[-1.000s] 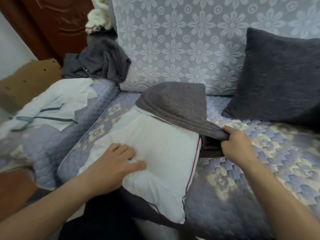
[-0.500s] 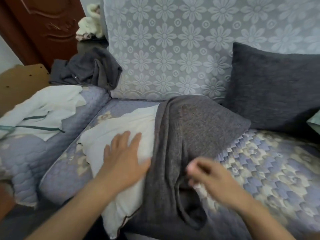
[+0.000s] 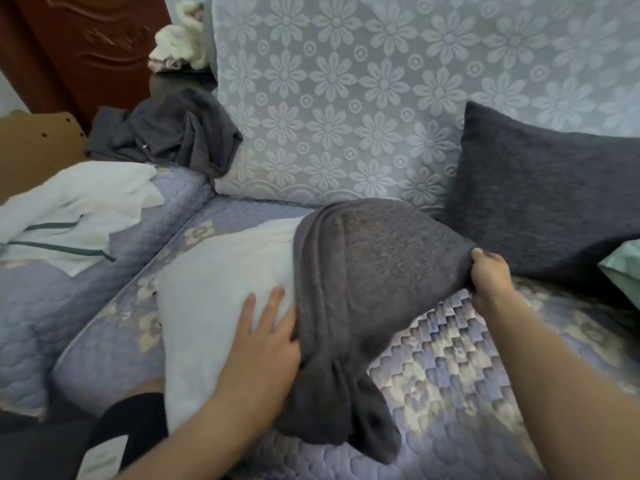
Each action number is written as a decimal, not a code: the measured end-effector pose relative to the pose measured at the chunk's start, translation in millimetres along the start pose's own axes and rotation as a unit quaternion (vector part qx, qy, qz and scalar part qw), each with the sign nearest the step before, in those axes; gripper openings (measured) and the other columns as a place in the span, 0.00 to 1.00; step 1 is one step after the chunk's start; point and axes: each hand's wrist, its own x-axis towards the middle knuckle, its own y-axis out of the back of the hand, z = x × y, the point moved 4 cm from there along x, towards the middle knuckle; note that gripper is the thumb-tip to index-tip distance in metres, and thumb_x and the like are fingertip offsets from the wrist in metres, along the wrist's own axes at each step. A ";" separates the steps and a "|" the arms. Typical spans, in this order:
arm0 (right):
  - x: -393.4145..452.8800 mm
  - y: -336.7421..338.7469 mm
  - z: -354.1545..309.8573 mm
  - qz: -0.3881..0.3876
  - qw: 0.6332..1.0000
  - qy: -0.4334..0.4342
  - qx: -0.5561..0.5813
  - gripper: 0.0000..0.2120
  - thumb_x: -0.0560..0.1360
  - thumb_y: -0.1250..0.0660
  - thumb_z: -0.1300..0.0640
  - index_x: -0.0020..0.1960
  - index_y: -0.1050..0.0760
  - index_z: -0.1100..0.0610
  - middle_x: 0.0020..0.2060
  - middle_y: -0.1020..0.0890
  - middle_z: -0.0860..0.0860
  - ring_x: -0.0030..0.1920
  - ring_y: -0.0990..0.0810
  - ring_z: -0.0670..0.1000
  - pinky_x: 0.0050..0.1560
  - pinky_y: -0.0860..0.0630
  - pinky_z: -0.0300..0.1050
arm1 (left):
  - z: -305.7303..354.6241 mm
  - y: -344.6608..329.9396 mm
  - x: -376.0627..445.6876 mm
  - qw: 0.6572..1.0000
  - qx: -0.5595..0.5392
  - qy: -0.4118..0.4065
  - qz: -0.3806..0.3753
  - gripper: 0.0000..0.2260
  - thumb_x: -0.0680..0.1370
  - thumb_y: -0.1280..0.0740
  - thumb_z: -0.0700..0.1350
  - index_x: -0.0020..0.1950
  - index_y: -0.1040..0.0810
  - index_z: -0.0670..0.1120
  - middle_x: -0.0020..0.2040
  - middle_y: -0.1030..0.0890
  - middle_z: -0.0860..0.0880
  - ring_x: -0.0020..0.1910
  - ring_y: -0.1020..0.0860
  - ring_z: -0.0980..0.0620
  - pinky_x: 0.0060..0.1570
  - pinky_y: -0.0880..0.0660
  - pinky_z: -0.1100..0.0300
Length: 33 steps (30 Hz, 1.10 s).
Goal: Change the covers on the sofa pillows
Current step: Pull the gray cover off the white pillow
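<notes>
A white pillow (image 3: 221, 282) lies on the sofa seat, its right half inside a dark grey cover (image 3: 374, 271). The cover's loose open end hangs bunched over the front of the seat. My left hand (image 3: 266, 337) lies flat on the bare white part, fingers straight, right at the cover's edge. My right hand (image 3: 488, 275) grips the cover's far right corner, fingers curled round the cloth.
A covered dark grey pillow (image 3: 547, 199) leans on the flowered sofa back (image 3: 363, 98) at the right. A crumpled grey cover (image 3: 173, 136) and a white cloth with green trim (image 3: 76, 213) lie on the left armrest. A pale green item (image 3: 623, 268) shows at the right edge.
The grey cover has been drawn further over the pillow's right half. My right hand moved from the front of the cover up to its far right corner and took hold there. My left hand stayed on the pillow.
</notes>
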 end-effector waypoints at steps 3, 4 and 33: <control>-63.4 5.3 8.2 0.033 0.995 0.055 -0.078 0.14 0.81 0.40 0.52 0.58 0.26 0.62 0.54 0.20 0.58 0.56 0.21 0.59 0.54 0.23 0.55 | -42.6 13.0 20.6 0.995 -0.009 0.096 -0.001 0.25 0.74 0.42 0.50 0.68 0.21 0.44 0.68 0.24 0.39 0.69 0.28 0.29 0.61 0.32 0.24; -92.7 11.2 18.0 0.040 0.992 0.060 -0.104 0.11 0.82 0.40 0.55 0.56 0.27 0.61 0.52 0.20 0.58 0.54 0.21 0.59 0.49 0.24 0.53 | -52.7 22.1 27.9 0.989 -0.035 0.143 -0.006 0.24 0.76 0.41 0.49 0.72 0.25 0.46 0.71 0.27 0.41 0.72 0.31 0.31 0.65 0.34 0.27; -249.8 -53.1 44.3 0.133 0.820 0.294 -0.473 0.14 0.64 0.32 0.68 0.47 0.29 0.58 0.43 0.25 0.59 0.45 0.25 0.64 0.45 0.28 0.59 | -43.5 -18.3 -10.8 0.274 -0.809 0.489 0.178 0.05 0.81 0.32 0.42 0.56 0.20 0.46 0.49 0.18 0.48 0.37 0.21 0.55 0.30 0.24 0.63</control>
